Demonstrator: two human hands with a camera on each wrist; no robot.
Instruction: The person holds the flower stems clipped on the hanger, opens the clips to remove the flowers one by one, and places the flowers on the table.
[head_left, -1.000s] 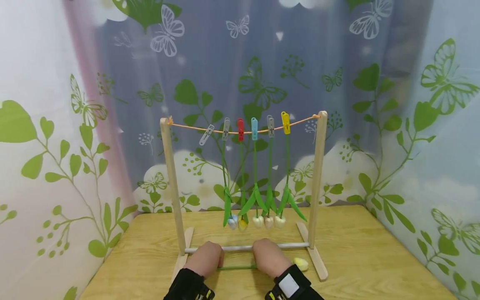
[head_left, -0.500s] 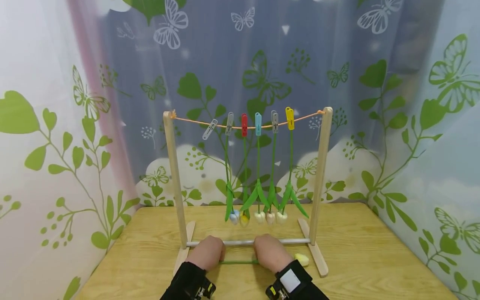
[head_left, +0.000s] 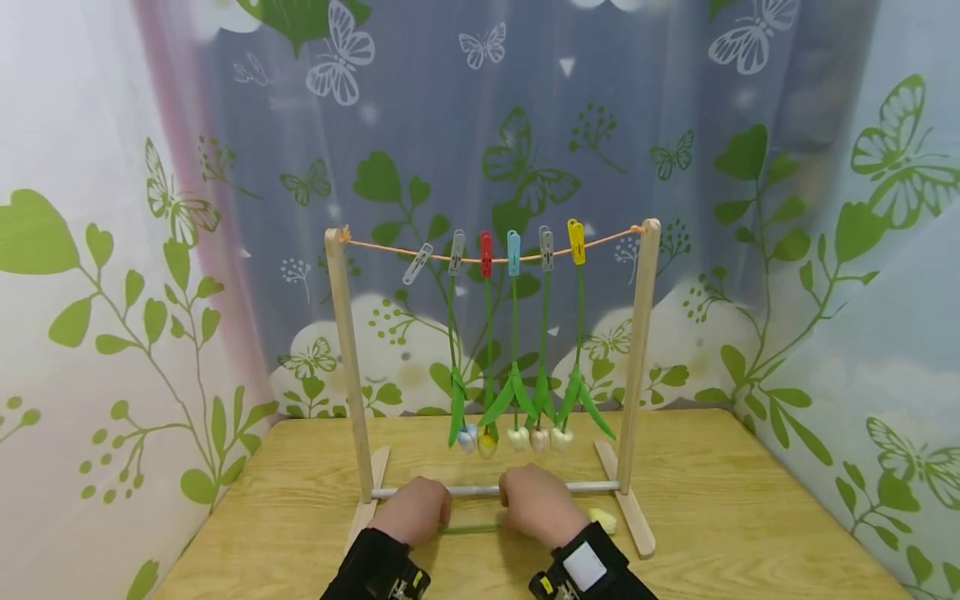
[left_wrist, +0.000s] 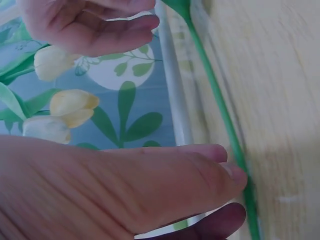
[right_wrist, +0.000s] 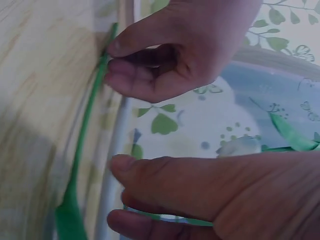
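A pale yellow artificial tulip lies across the table, its green stem running leftward below both hands. Near the stem's bare end, my left hand pinches it between thumb and fingers, as the right wrist view shows. My right hand hovers just over the stem nearer the bloom, thumb and fingers parted and holding nothing. Above, several tulips hang head down from clothespins on an orange cord. The leftmost grey clothespin sits tilted on the cord with no flower in it.
A wooden frame has two uprights, the left post and the right post. Between their feet runs a white crossbar just beyond my hands. Patterned curtains surround the wooden table.
My right hand has come off the stem and shifted slightly up and left. My left hand stays at the stem's end. The whole head view has tilted slightly.
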